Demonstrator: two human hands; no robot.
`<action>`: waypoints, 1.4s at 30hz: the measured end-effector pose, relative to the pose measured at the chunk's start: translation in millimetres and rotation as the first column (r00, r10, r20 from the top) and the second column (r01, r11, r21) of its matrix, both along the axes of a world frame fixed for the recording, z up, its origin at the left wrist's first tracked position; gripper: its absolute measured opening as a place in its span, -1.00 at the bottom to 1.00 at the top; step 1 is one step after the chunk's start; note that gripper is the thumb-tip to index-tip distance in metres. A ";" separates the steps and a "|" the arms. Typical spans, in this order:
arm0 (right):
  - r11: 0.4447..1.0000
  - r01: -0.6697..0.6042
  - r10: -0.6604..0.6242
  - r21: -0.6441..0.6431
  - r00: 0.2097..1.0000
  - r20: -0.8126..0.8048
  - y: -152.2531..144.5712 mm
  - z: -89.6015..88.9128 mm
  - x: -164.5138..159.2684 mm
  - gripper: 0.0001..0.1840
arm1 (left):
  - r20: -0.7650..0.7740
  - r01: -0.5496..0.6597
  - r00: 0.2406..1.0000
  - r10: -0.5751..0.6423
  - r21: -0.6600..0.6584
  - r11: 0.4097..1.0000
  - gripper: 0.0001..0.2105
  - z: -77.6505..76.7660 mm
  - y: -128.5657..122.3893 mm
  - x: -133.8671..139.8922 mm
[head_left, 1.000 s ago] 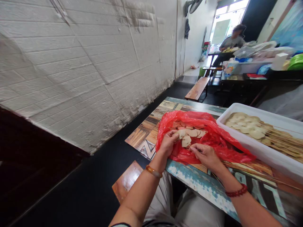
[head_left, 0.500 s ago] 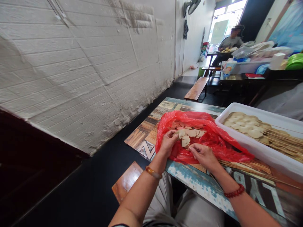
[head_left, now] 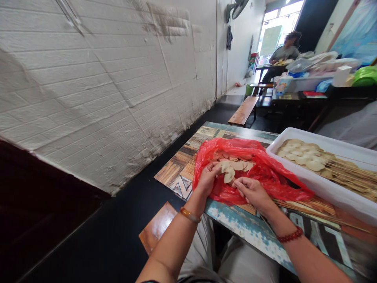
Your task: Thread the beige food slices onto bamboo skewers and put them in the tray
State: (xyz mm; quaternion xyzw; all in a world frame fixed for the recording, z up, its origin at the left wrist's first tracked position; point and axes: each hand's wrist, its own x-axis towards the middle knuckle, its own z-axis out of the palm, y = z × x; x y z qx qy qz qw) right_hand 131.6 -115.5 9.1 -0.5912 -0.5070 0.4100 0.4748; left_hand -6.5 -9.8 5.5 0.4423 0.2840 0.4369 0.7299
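Observation:
Over an open red plastic bag (head_left: 232, 144), my left hand (head_left: 206, 179) pinches thin, round, pale slices (head_left: 229, 175) that look like potato. My right hand (head_left: 253, 193) is closed on a thin wooden skewer (head_left: 266, 225), whose tip end meets the lower slice. Its other end trails back under my right wrist. More loose slices (head_left: 240, 165) lie inside the bag, just beyond my fingers. To the right, a white plastic tray (head_left: 277, 146) holds skewered slices (head_left: 306, 155) in layers, their sticks pointing right.
Loose skewers (head_left: 312, 210) lie on the patterned table (head_left: 173, 169) between bag and tray. A wooden stool (head_left: 159, 226) is at lower left, a bench (head_left: 244, 110) beyond the table. Far back, a person (head_left: 285, 53) sits at another table. A brick-patterned wall (head_left: 118, 78) runs along the left.
The slices between my hands have shifted slightly up and left, and the lower one has turned a little. My right hand has moved slightly left and up with the skewer.

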 end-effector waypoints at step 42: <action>0.993 0.102 -0.107 0.063 0.992 0.073 1.2 -5.3 3.9 -0.54 | 0.018 0.192 0.981 -0.192 -0.096 0.977 -0.60 5.1 -10.0 0.5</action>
